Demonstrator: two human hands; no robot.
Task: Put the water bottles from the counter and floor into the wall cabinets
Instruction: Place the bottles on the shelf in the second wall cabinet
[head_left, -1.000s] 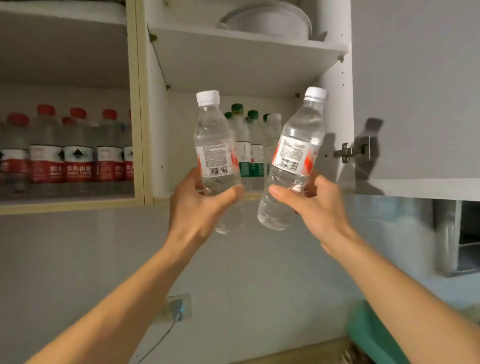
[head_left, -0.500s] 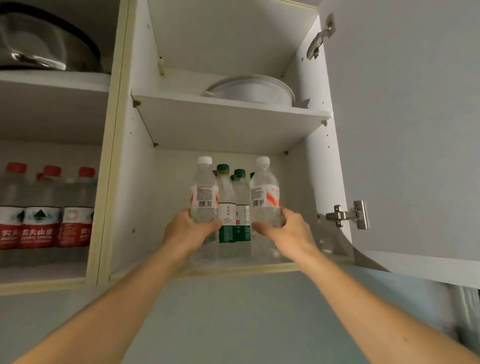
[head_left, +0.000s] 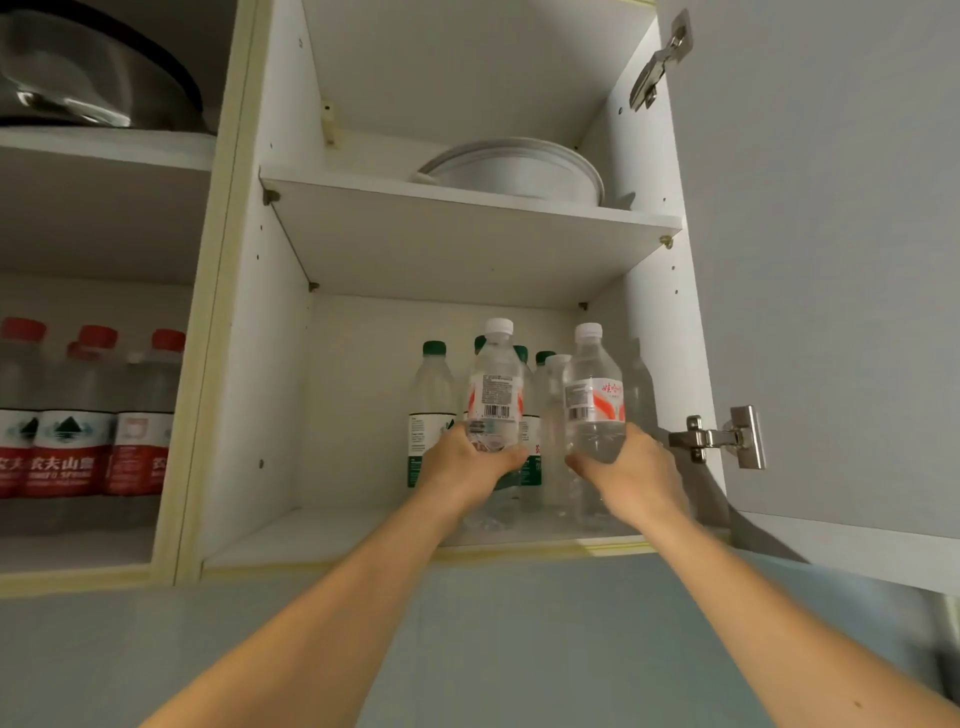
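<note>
While both arms reach up into the open wall cabinet (head_left: 249, 364), each hand grips one clear water bottle w/ white cap. Left hand (head_left: 465, 465) is curled round the lower part of the left bottle (head_left: 494, 384), barcode side of its red-and-white label facing the camera. Right hand (head_left: 631, 475) is wrapped round the base of the right bottle (head_left: 594, 389), red script on its label. Both bottles are upright, side by side w/ a small gap, inside the lower compartment near its front; can't tell if their bases touch the bottom shelf (head_left: 291, 540), hands hide that. Just behind them stand green-capped bottles (head_left: 434, 410) plus a couple more clear ones, toward the back and right. Upper shelf (head_left: 467, 228) holds a white round dish (head_left: 511, 169). Cabinet door (head_left: 831, 260) hangs open at right, metal hinge (head_left: 719, 436) near the right hand. Neighbouring compartment at left holds a row of red-capped bottles (head_left: 67, 415) w/ red labels; above them a metal bowl (head_left: 88, 78).
</note>
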